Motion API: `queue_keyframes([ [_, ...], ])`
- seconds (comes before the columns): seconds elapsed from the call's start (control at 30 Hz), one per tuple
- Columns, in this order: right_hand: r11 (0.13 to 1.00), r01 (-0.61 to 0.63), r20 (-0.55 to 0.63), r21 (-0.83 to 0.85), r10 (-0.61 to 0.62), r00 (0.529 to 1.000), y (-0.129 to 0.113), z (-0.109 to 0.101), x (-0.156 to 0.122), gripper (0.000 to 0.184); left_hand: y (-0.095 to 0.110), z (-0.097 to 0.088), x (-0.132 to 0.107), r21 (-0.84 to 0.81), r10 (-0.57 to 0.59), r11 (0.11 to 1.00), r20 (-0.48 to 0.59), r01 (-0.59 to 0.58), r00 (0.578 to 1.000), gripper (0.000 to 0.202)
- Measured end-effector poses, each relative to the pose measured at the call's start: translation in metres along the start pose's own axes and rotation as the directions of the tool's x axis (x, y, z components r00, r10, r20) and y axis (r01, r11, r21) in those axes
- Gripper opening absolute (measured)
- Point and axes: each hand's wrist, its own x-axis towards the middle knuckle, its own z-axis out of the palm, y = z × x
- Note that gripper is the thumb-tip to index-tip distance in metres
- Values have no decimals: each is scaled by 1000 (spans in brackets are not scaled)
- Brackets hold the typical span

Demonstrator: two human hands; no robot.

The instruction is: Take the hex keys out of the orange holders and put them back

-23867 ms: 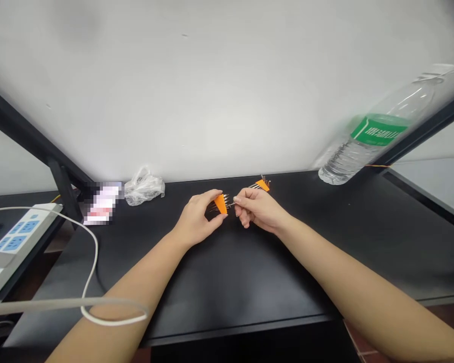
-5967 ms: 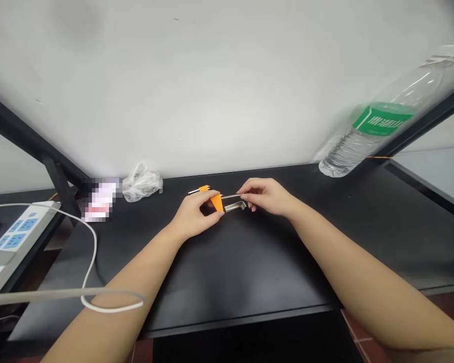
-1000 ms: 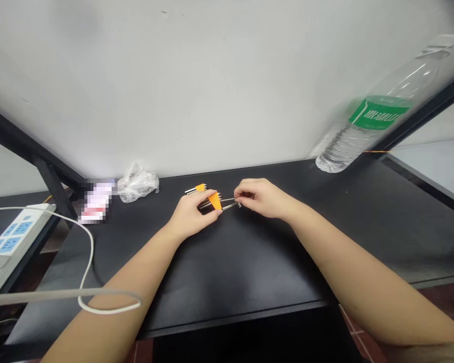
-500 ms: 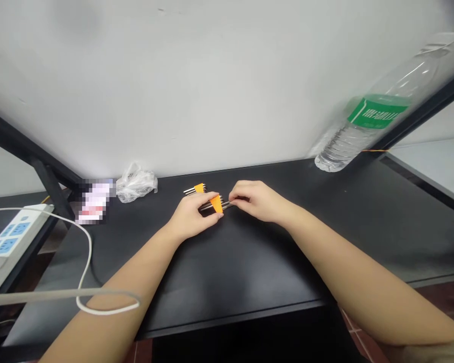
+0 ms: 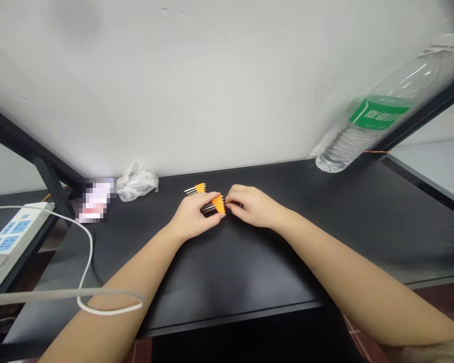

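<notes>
My left hand (image 5: 194, 216) grips a folding hex key set with an orange holder (image 5: 218, 204), its steel keys pointing left from the orange piece. My right hand (image 5: 247, 205) presses in from the right, with its fingertips pinching the keys right next to the orange holder. Part of the keys is hidden by my fingers. A second hex key set with an orange holder (image 5: 196, 189) lies on the table just beyond my left hand, and neither hand touches it.
The black table (image 5: 257, 267) has a crumpled plastic bag (image 5: 137, 182) and a pixelated flat object (image 5: 95, 200) at its back left. A clear water bottle (image 5: 363, 132) with a green label stands back right. A white power strip (image 5: 11, 237) and white cable (image 5: 86, 257) are at left.
My right hand has moved left, up against the orange holder. The keys that stuck out to the right now lie folded in close to it. The second set on the table stays put.
</notes>
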Motion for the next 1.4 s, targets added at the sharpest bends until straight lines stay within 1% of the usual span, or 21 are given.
queue_keyframes([
  [0.07, 998, 12, 10, -58, -11, 1000, -3, 3, 0, 15, 0, 1, 0, 1, 0, 1000, -14, 0, 1000, 46],
  [0.17, 988, 17, -9, -156, -19, 1000, -7, 6, 0, 15, -1, 1, 0, -13, 3, 1000, -33, -4, 999, 47],
  [0.27, 974, 2, -26, -225, -8, 1000, -10, 6, -1, 14, -2, 1, 1, -27, 5, 1000, -29, -6, 1000, 49],
  [0.4, 986, -1, -10, -166, 0, 1000, -9, 1, -3, 9, -2, 1, 1, -29, 2, 1000, -17, -3, 1000, 49],
  [0.47, 990, -1, -7, -138, 0, 1000, -8, 0, -3, 10, -1, 1, 1, -25, 0, 1000, -11, -1, 1000, 49],
  [0.67, 990, -25, 1, -136, 26, 1000, 2, -5, -1, 12, 0, 1, 1, -16, -9, 1000, -3, 9, 1000, 50],
  [0.77, 985, -74, -27, -159, 70, 997, 18, -13, -2, 12, -1, 0, 1, -8, -27, 1000, -4, 27, 1000, 50],
  [0.83, 976, -130, -37, -172, 125, 991, 31, -18, -3, 12, -2, -1, 1, -8, -41, 999, -4, 41, 999, 51],
  [0.97, 981, -148, 86, -123, 159, 983, 49, -18, -4, 11, -4, -1, 1, -3, -64, 998, -5, 63, 998, 51],
  [1.1, 985, -148, 133, -84, 158, 978, 51, -11, -3, 12, -5, -1, 0, -21, -58, 998, 10, 58, 998, 50],
  [1.23, 978, -171, 138, -118, 187, 973, 50, -7, -1, 14, -5, -1, 0, -17, -55, 998, 10, 56, 998, 50],
  [1.33, 954, -238, 125, -180, 263, 957, 49, -8, -1, 11, -5, -1, 0, -11, -59, 998, 7, 59, 998, 51],
  [1.4, 915, -324, 117, -242, 359, 926, 49, -11, -1, 8, -5, -1, 0, -11, -62, 998, 11, 62, 998, 51],
])
